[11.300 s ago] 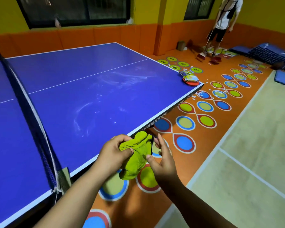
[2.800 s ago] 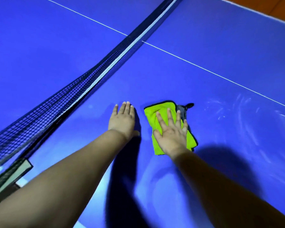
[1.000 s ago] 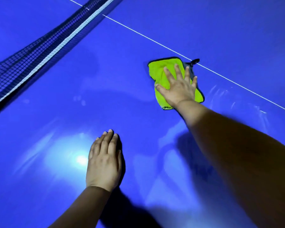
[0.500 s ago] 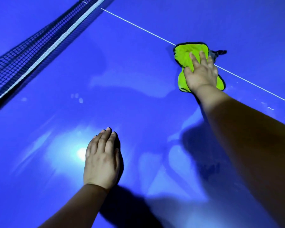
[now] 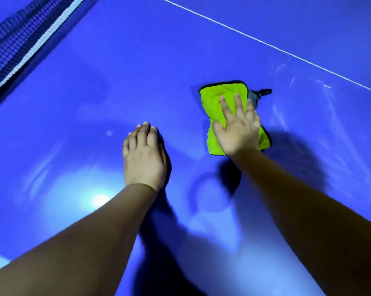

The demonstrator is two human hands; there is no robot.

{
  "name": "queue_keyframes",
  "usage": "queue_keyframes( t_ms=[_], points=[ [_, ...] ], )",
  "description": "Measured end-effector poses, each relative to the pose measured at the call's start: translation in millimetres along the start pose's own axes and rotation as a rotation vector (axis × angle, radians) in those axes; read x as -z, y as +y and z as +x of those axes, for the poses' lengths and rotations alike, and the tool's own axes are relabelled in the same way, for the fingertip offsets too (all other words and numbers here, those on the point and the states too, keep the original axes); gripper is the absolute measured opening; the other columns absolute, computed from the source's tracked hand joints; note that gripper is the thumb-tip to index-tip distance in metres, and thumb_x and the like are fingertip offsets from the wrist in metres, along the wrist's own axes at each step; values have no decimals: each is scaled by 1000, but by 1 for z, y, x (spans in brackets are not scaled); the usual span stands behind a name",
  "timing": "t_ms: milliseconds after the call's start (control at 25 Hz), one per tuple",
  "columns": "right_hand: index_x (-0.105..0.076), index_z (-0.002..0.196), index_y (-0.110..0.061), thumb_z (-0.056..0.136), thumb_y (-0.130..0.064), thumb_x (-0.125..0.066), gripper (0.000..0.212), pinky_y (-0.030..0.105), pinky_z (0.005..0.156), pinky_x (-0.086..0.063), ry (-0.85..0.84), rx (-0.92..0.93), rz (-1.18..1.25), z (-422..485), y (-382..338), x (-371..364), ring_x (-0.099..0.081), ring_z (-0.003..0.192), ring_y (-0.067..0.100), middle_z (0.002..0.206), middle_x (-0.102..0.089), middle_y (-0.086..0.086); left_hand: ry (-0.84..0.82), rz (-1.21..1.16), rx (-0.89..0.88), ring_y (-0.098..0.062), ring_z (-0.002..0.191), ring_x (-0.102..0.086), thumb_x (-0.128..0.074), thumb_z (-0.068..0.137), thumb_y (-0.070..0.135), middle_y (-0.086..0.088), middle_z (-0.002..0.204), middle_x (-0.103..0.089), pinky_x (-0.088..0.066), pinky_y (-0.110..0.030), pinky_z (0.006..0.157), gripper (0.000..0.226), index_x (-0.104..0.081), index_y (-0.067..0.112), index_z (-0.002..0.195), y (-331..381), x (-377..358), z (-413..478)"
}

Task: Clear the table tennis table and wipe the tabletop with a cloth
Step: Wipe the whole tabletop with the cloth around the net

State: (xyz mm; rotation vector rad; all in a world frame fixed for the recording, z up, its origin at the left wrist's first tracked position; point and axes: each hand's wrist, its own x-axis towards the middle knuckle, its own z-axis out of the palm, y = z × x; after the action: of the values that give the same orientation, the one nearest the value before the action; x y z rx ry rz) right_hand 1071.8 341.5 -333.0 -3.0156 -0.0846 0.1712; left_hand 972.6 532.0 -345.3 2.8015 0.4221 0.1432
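Green cloth (image 5: 218,99) lay under the flat, spread right hand (image 5: 238,133), left hand (image 5: 145,157) resting flat on the blue bench (image 5: 137,60); unpinched, it risked bunching and missing the pale streaks (image 5: 279,117) nearby.

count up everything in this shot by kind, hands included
hands: 2 (left hand, right hand)
green cloth: 1
net: 1
table tennis table: 1
total: 5
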Motion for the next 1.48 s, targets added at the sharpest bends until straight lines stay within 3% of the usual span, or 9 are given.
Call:
queue_keyframes(
  t_ms=[160,320,480,760,920,1040,1160,1240,1480],
  points=[
    [-24,149,-40,79,-54,-26,72,44,114,-12,26,43,-28,-73,-17,-15,-12,147,32,160,-16,2,-2,-23,1,-30,136,-28,-38,94,19,-10,147,-36,-12,-39,112,40,-45,10,133,-5,0,1],
    [-22,150,-40,81,-53,-31,71,46,115,-12,18,34,-72,-158,-40,-32,-13,146,33,161,-15,2,70,-246,-66,-28,132,-34,-38,93,13,-8,139,-47,-19,-37,111,41,-48,11,132,-12,5,-8],
    [-43,144,-33,77,-49,-39,69,51,107,-29,116,119,-39,-244,-67,-43,-34,138,40,152,-36,10,171,-459,-68,-28,122,-43,-37,90,8,-10,123,-58,-29,-31,103,37,-57,7,121,-24,28,-21],
    [-33,148,-36,76,-47,-45,73,49,113,-19,-38,286,-28,-374,-89,-43,-19,146,33,158,-25,3,194,-405,-35,-32,112,-45,-37,86,10,-12,108,-62,-35,-36,95,35,-64,8,107,-82,71,-91],
    [-40,145,-31,74,-41,-49,73,49,110,-27,-77,231,-32,-406,-47,-30,-28,143,31,156,-30,0,118,-358,-14,-34,107,-46,-39,87,10,-12,104,-63,-35,-36,92,31,-67,9,101,-84,73,-120],
    [-44,143,-29,70,-44,-54,75,57,108,-29,-97,124,-37,-409,-38,-22,-32,140,36,154,-34,4,64,-365,-56,-32,106,-45,-43,89,9,-11,104,-63,-34,-35,92,26,-67,8,100,-69,69,-129],
    [-35,145,-36,66,-54,-53,83,64,108,-21,-128,229,-89,-387,-40,-23,-21,143,39,156,-28,8,30,-398,-78,-31,106,-46,-42,88,15,-11,104,-63,-33,-33,92,28,-67,7,99,-44,60,-122],
    [-32,145,-42,68,-60,-49,81,65,108,-20,-108,260,-106,-350,-29,-23,-18,145,38,158,-25,5,38,-429,-79,-30,107,-47,-39,87,19,-10,106,-63,-33,-32,94,32,-67,8,99,-23,53,-110],
    [-29,147,-42,77,-61,-37,72,62,112,-15,-18,65,-65,-194,12,-12,-12,146,35,159,-21,2,64,-516,-10,-29,122,-43,-41,87,12,-12,126,-55,-24,-26,104,32,-61,5,111,51,24,-66]
  ],
)
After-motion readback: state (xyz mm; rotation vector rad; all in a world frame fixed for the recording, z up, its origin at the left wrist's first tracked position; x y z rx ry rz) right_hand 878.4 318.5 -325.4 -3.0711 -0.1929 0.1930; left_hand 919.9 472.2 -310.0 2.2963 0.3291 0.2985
